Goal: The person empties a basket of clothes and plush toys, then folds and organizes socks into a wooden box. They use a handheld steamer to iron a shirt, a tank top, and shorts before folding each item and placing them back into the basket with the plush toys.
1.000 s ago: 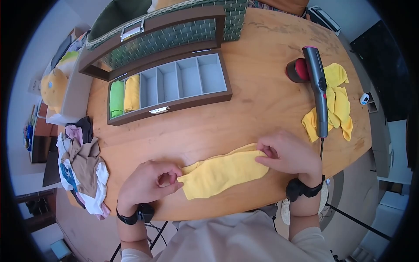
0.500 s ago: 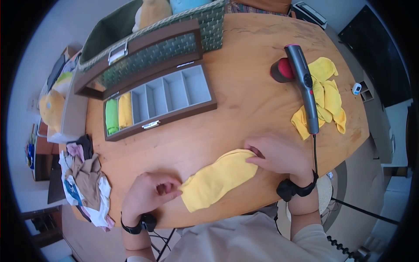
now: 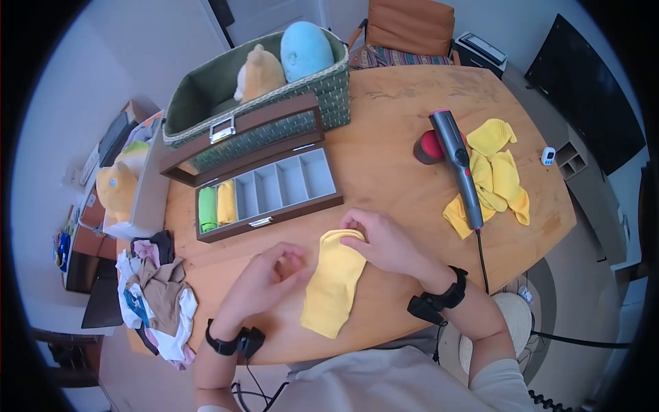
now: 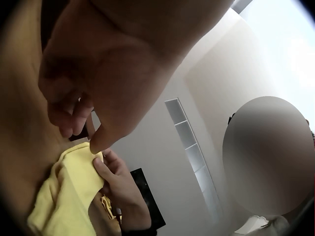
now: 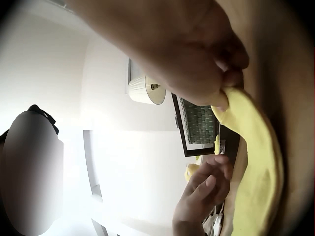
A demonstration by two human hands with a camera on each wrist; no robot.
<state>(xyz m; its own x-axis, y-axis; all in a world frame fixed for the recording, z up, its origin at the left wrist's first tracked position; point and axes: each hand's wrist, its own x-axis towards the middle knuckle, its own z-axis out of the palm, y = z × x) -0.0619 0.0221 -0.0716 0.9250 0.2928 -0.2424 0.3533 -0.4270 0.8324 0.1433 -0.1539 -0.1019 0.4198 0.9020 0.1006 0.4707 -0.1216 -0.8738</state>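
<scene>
A flattened yellow sock (image 3: 333, 285) lies on the table in front of the person, its upper end turned away from the body. My right hand (image 3: 388, 240) pinches that far end between thumb and fingers; the right wrist view shows the yellow sock (image 5: 256, 162) stretching from this grip. Just left of the sock, my left hand (image 3: 264, 281) hovers with fingers loosely bent and nothing held. Seen from the right wrist, the left hand (image 5: 202, 196) is apart from the fabric.
Behind stands a brown lidded box (image 3: 271, 221), its lid raised, holding green (image 3: 207, 209) and yellow rolls (image 3: 226, 202). A woven basket (image 3: 336, 103) holds plush toys. At right, a grey cordless-looking styler (image 3: 458, 168) lies by yellow socks (image 3: 498, 178); clothes (image 3: 161, 295) lie left.
The sock has swung from lying crosswise to pointing away from the body, its far end carried by the right hand. The left hand has let go of the near end. The head view has shifted.
</scene>
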